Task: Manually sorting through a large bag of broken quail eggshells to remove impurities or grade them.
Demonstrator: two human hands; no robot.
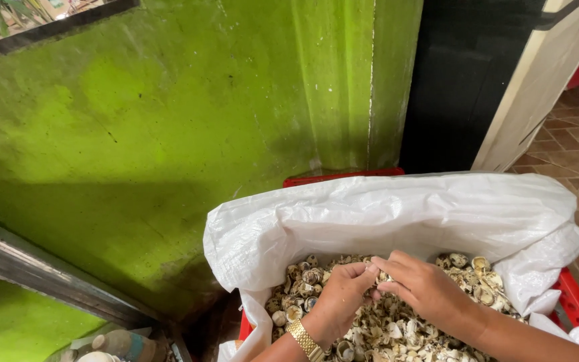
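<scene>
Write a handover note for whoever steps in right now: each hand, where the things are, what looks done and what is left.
Left hand, gold-coloured watch on the wrist: fingers curled, pinching among the small speckled brown-and-cream shells. Whether it holds one cannot be told.
Right hand: fingers meet the left hand's over the pile, tips down on the shells.
Shells fill the white woven plastic sack, its mouth rolled open, sitting in a red plastic crate against the green painted wall.
Done: nothing can be judged finished; the sack is full of shells.
Left: the whole pile lies under the hands.
</scene>
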